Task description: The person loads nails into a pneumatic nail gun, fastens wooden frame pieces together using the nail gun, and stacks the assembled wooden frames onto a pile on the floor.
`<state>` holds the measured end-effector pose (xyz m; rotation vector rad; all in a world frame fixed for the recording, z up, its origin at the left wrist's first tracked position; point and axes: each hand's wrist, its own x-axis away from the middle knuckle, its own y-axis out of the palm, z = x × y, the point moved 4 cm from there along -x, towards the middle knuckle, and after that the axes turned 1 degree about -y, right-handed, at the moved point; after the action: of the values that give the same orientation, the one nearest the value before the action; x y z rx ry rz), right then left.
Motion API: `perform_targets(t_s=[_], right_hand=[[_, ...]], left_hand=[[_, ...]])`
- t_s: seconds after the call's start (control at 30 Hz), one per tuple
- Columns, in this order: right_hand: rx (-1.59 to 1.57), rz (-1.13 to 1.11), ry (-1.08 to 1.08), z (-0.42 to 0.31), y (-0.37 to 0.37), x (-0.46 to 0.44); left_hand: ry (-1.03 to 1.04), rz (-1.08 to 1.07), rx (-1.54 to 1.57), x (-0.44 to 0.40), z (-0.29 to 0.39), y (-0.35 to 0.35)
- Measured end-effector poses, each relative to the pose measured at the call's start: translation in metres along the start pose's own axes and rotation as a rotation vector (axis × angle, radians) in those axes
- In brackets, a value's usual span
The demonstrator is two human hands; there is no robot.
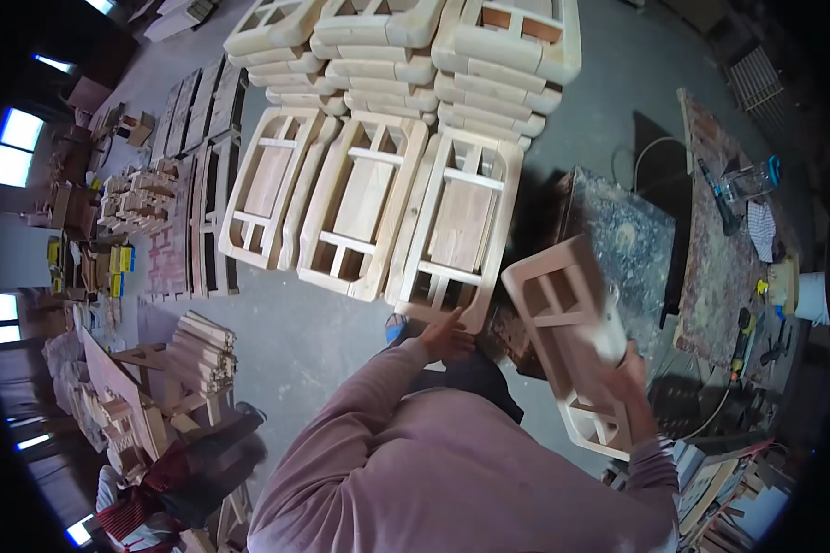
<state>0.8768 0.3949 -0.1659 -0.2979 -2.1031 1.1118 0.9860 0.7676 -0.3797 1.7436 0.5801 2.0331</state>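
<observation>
My right hand (629, 380) is closed round the long side of a wooden frame (555, 323), which has rounded corners and cross slats. That frame is tilted beside a dark, paint-spattered work block (622, 244); its upper right side is blurred. My left hand (448, 338) is at the near end of another wooden frame (502, 207), the right one of three lying side by side. The thumb and fingers of that hand are spread at the frame's edge; whether they press on it is not clear.
Stacks of similar frames (503, 60) rise behind the three. A worn board (710, 230) on the right carries a clear bottle (752, 180) and tools. To the left are pallets (214, 184) and bundled wood strips (198, 355). A hose (650, 147) loops near the work block.
</observation>
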Motion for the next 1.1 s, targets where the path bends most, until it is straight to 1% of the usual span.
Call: perform_targets(t_s=[0.03,0.1,0.17,0.2,0.27,0.33,0.37,0.43,0.5,0.53,0.6,0.67,0.7,0.77,0.83,0.87,0.93,1.0,1.03,1.1], right_hand=[[-0.004,0.019,-0.006,-0.028,0.001,0.006],[0.262,-0.010,-0.059,-0.087,-0.004,0.013],[0.283,-0.063,-0.295,-0.134,-0.006,0.020],[0.285,-0.051,-0.302,-0.148,-0.001,0.017],[0.355,-0.004,-0.762,-0.191,0.016,0.020],[0.349,0.127,-1.110,-0.249,0.033,0.031],[0.355,0.125,-1.115,-0.274,0.044,0.032],[0.535,0.064,-1.369,-0.330,0.075,0.042],[0.502,0.017,-1.573,-0.400,0.099,0.060],[0.514,0.006,-1.575,-0.430,0.117,0.064],[0.525,-0.032,-1.780,-0.491,0.155,0.077],[0.577,-0.064,-1.876,-0.551,0.190,0.089],[0.591,-0.084,-1.879,-0.579,0.205,0.087],[0.804,-0.177,-1.904,-0.624,0.244,0.082],[0.814,-0.205,-1.951,-0.660,0.285,0.067],[0.826,-0.217,-1.956,-0.674,0.309,0.052],[0.773,-0.018,-2.088,-0.697,0.353,0.024],[0.707,0.068,-2.105,-0.722,0.390,-0.003],[0.717,0.055,-2.105,-0.733,0.402,-0.015],[0.730,0.129,-2.071,-0.755,0.423,-0.037]], left_hand=[[0.013,-0.011,-0.011,0.006,0.006,-0.009],[-0.006,-0.046,0.030,0.020,0.021,-0.032],[0.021,-0.036,0.016,0.055,0.045,-0.044],[0.033,-0.042,0.012,0.069,0.056,-0.057],[-0.001,-0.022,0.236,0.095,0.073,-0.087],[0.383,0.116,-0.205,0.165,0.101,-0.081],[0.387,0.115,-0.199,0.180,0.109,-0.096],[0.310,-0.011,0.034,0.207,0.123,-0.137],[0.086,0.007,0.218,0.224,0.113,-0.194],[0.084,-0.001,0.230,0.239,0.112,-0.218],[0.244,0.074,-0.220,0.276,0.115,-0.266],[0.253,0.206,0.002,0.309,0.104,-0.319],[0.250,0.197,0.021,0.325,0.101,-0.335],[0.502,0.402,0.215,0.363,0.103,-0.376],[0.671,0.401,0.328,0.373,0.108,-0.418],[0.671,0.397,0.344,0.378,0.117,-0.424],[0.868,0.538,0.307,0.394,0.148,-0.442],[0.920,0.644,0.220,0.394,0.176,-0.467],[0.913,0.640,0.231,0.387,0.188,-0.479],[0.923,0.837,0.056,0.377,0.214,-0.506]])
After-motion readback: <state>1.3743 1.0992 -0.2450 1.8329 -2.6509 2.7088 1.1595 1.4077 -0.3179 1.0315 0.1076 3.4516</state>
